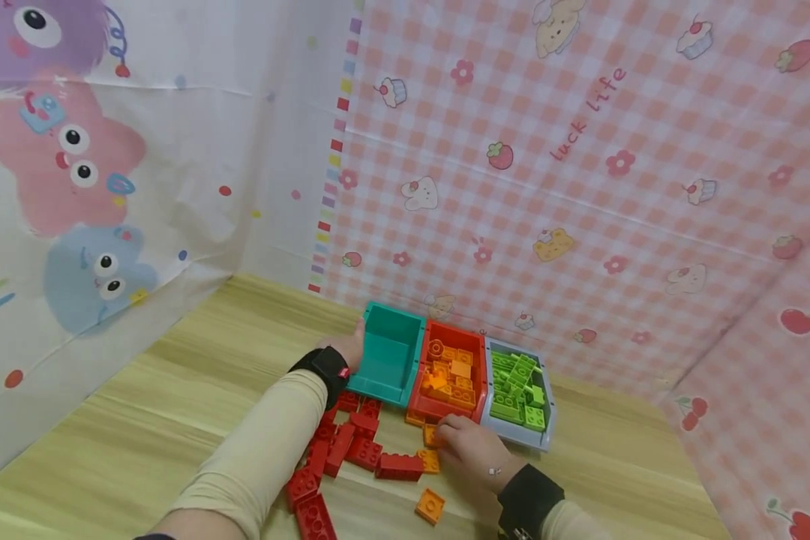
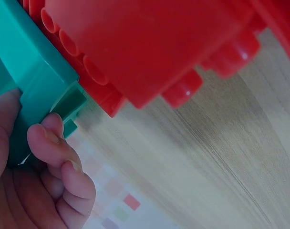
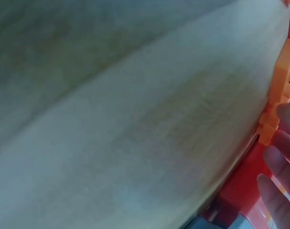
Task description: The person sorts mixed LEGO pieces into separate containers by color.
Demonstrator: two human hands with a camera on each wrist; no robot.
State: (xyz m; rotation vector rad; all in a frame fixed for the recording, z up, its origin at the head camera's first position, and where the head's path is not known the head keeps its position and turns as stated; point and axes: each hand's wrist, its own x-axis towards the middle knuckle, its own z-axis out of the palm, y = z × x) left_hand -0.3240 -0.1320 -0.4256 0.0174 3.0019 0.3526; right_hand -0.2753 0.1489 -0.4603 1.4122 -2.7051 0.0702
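Observation:
My left hand (image 1: 346,346) grips the left wall of the teal bin (image 1: 386,352). In the left wrist view the thumb lies on the bin's rim and the curled fingers (image 2: 53,145) are on its outer side. At the front of the red bin (image 1: 448,407), my right hand (image 1: 474,448) has its bent fingertips at an orange toy brick (image 1: 431,435). Whether they pinch it is hidden. Farther along, orange bricks (image 3: 281,76) show past the right wrist. Several red toy bricks (image 1: 400,466) lie in front of the teal bin, which holds none.
Orange bricks (image 1: 460,369) fill the red bin, and green bricks (image 1: 517,382) the grey-blue bin (image 1: 550,412) to its right. Another orange brick (image 1: 430,506) lies nearer on the wood-patterned table (image 1: 155,405). A checked cloth (image 1: 580,217) hangs behind the bins.

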